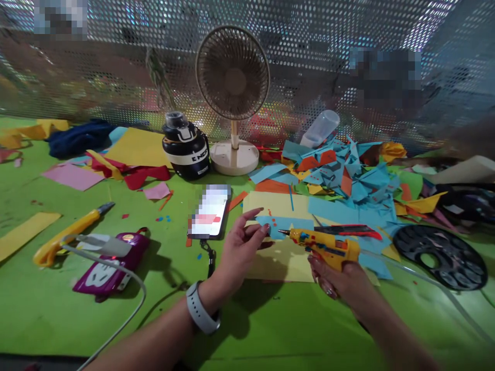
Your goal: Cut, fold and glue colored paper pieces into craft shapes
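In my right hand (336,278) is a yellow hot glue gun (325,245), its fingers wrapped round the handle. The metal nozzle points left toward my left hand (242,245). That hand hovers over a pale yellow sheet (280,263), thumb and index fingertips apart, with nothing visible between them. Small orange dots show beside its fingertips, near a light blue paper strip (296,222). Just behind the glue gun lies a red and black craft knife (348,230). A lit phone (211,212) rests left of the sheet.
A fan (234,77) and a black bottle (186,152) stand at the back. Cut paper (340,170) is heaped behind right, beside a black palette (441,257). Leftward lie a purple device (112,270) with a white cable and a yellow-handled tool (69,237). Perforated mesh rises behind.
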Demonstrator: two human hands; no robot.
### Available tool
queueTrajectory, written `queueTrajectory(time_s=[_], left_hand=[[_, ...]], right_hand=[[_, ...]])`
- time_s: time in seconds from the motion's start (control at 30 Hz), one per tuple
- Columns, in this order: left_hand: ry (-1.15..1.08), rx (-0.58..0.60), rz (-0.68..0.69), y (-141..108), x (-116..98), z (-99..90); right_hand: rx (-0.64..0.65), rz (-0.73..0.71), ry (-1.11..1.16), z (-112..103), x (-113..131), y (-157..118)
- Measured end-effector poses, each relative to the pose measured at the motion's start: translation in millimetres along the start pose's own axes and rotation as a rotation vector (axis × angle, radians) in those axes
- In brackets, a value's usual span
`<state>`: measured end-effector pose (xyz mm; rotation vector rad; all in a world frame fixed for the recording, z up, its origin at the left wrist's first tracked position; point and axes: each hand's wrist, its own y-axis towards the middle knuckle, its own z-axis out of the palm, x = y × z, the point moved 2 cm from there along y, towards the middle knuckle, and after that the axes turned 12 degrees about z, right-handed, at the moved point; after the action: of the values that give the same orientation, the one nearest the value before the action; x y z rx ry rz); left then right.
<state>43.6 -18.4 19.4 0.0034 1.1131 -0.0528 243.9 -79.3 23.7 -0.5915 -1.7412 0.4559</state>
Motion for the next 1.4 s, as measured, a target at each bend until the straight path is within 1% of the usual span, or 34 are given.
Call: queueTrajectory(time_s=[0.2, 0.53, 0.7, 1.0, 1.4], left_hand=[[0.009, 0.024, 0.025, -0.5, -1.8, 0.8], [0.015, 0.019, 0.027, -0.6, -0.9, 1.4], [0.021, 0.019, 0.032, -1.1, -2.0, 2.4], [0.028, 0.024, 0.039, -0.7, -1.3, 2.0], [0.032, 0.016, 0.036, -1.5, -2.5, 3.1]], right_hand=[[-0.035, 0.021, 0.002, 1.7, 1.0, -0.1], [-0.033, -0.028, -0.026, 0.8, 1.7, -1.3], [-0.072, -0.016, -0.021, 0.3, -1.5, 2.0], [-0.034, 0.012, -0.027, 3.7, 2.7, 0.0], [-0.032, 0.023, -0.035, 0.7, 0.5, -0.4]])
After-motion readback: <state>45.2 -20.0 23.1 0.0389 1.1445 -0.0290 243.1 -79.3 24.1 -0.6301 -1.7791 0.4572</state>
